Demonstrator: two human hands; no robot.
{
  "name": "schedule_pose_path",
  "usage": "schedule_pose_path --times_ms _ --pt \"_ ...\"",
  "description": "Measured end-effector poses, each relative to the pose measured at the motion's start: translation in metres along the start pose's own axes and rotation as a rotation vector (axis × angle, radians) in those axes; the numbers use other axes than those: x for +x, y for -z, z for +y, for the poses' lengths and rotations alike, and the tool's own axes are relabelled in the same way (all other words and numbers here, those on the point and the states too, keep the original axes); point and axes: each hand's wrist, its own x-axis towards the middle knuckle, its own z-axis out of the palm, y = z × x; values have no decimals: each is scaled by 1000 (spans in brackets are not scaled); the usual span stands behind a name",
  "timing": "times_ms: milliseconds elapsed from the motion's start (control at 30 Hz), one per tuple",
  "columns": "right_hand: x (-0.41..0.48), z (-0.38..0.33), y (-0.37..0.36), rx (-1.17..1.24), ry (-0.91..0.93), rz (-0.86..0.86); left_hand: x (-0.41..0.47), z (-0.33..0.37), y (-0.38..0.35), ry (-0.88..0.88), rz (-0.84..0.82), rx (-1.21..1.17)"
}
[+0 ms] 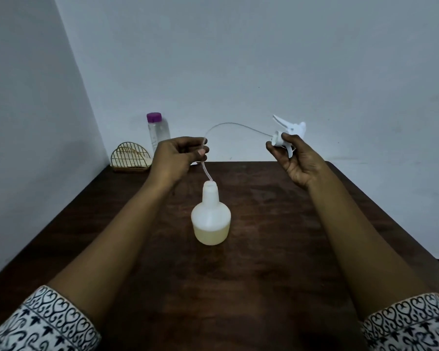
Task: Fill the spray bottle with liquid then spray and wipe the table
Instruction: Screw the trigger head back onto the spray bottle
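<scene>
1. Our left grip pinches the thin clear dip tube, tip at the white plastic spray bottle's mouth below.
2. Our right grip holds the white trigger head, well right.

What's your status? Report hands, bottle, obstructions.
Left hand pinches thin clear dip tube, tip at white plastic spray bottle mouth. Right hand holds white trigger sprayer head. Bottle part-filled, nothing blocking.
</scene>
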Motion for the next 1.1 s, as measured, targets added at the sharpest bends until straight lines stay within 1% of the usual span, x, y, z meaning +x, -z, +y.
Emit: schedule_pose_path --times_ms 200,500,600,733,867,1000,1100 --pt "0 3 19 -69 -7 59 4 -12 -2 8 -23 150" --pt "-9 -9 12 -112 46 46 4 9 1 -63 -40 123" --pt "-11 -10 13 -118 46 61 5 7 1 -64 -51 168" --pt "-14 -7 22 -168 22 102 5 -12 -3 -35 -53 248" --pt "-17 -7 29 -326 41 107 0 -27 -6 -23 -67 353" --pt "-20 -17 22 -601 165 111 -10 -44 -9 -59 -79 477" --pt "-22 -28 8 -812 227 51 -17 -56 -10 -111 -36 495"
